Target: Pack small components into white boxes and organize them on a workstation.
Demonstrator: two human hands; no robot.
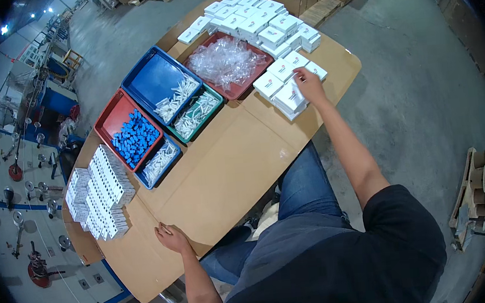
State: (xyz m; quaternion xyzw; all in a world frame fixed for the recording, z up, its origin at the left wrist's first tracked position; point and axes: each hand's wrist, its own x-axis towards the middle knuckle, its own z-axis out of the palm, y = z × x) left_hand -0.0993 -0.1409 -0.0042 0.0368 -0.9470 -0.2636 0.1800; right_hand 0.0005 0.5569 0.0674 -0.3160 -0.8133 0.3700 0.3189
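My right hand (309, 84) is at the near group of flat white boxes, its fingers bent against the right edge of a white box (288, 97) on top of the front stack. Its fingertips partly hide the neighbouring boxes. My left hand (172, 238) rests low over the cardboard tabletop (222, 179) near its front left edge. The left fingers are loosely curled and a little apart, with nothing visible in them. Closest to that hand are stacked white blocks with dark holes (106, 189).
Across the table sit a red tray of blue parts (136, 139), a blue tray (152, 73), a green tray (202, 114) and a small blue tray (160, 161) with white pieces. A dark red tray (237, 91) holds clear plastic bags. Many white boxes (251, 21) are stacked behind.
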